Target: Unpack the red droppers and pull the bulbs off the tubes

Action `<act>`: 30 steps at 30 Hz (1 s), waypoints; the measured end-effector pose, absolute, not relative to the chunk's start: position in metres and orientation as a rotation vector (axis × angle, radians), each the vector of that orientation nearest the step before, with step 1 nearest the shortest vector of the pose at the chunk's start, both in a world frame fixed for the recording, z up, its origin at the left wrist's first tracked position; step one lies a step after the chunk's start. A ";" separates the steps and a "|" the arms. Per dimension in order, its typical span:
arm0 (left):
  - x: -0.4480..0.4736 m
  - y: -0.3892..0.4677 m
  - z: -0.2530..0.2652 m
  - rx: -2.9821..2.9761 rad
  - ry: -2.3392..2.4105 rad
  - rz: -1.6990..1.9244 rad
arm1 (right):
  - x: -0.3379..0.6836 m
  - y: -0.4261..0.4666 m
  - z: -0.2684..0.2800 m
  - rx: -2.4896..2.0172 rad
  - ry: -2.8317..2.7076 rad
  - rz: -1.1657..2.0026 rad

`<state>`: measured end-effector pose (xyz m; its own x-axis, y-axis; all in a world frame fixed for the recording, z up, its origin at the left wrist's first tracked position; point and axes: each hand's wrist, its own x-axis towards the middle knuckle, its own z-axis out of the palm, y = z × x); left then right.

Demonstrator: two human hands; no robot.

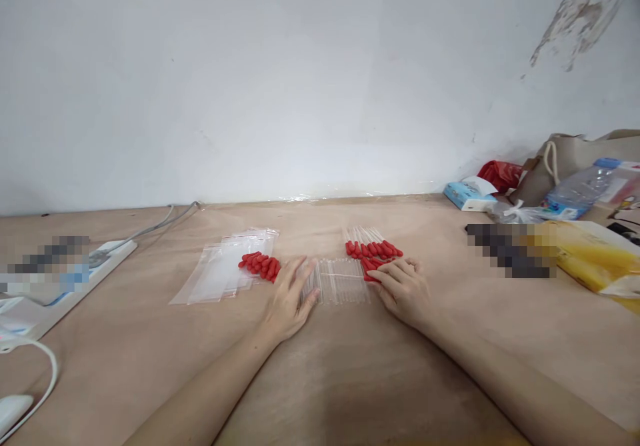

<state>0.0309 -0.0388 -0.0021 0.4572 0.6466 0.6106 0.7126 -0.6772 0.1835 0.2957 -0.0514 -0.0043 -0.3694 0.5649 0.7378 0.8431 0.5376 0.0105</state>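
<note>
Your two bare hands rest on a plywood table (350, 379), bracketing a row of clear droppers (337, 279) laid side by side at centre. Your left hand (290, 303) lies flat and open, palm down, its fingers (309, 276) spread over the row's left end and touching the clear tubes. Your right hand (404, 289) sits at the row's right end, fingers curled loosely inward, fingertips (376, 275) on the red bulbs there; whether they pinch one or merely press on it cannot be told.

Just behind the right hand, a second bunch of droppers (373, 245) fans toward the wall (300, 79), its red bulbs facing you. Just left of your left hand, a pile of loose red bulbs (260, 265) rests on the near edge of a stack of clear bags (225, 269), which overlap and spread leftward.

At the table's far left lie a white power strip (107, 256) with a grey cable (160, 223) running back to the wall, and a white cord (47, 373) looping near the edge. At far right, well apart from your hands, stand a tissue pack (467, 195), a red bag (500, 174), a tan drawstring bag (565, 159), a water bottle (580, 193) on its side and a yellow packet (595, 256).
</note>
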 end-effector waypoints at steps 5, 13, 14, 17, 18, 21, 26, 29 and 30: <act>0.046 -0.043 -0.002 -2.593 -0.954 -0.926 | 0.275 -0.057 -0.006 -1.057 -2.070 -0.458; 0.052 -0.051 -0.001 -2.531 -0.906 -0.973 | 0.270 -0.065 -0.012 -0.989 -2.183 -0.451; 0.052 -0.052 0.000 -2.532 -0.896 -0.977 | 0.271 -0.066 -0.014 -0.982 -2.191 -0.468; 0.051 -0.052 0.000 -2.534 -0.869 -1.002 | 0.274 -0.066 -0.016 -0.962 -2.205 -0.494; 0.050 -0.052 0.000 -2.535 -0.862 -1.019 | 0.276 -0.065 -0.017 -0.958 -2.206 -0.494; 0.046 -0.049 -0.002 -2.533 -0.914 -1.099 | 0.286 -0.060 -0.017 -0.972 -2.140 -0.495; 0.042 -0.042 -0.010 -2.607 -1.065 -1.232 | 0.304 -0.049 -0.013 -0.943 -1.918 -0.276; 0.045 -0.037 -0.011 -2.605 -1.150 -1.291 | 0.310 -0.043 -0.012 -1.014 -1.723 -0.144; 0.046 -0.034 -0.011 -2.585 -1.176 -1.309 | 0.313 -0.041 -0.013 -1.066 -1.670 -0.124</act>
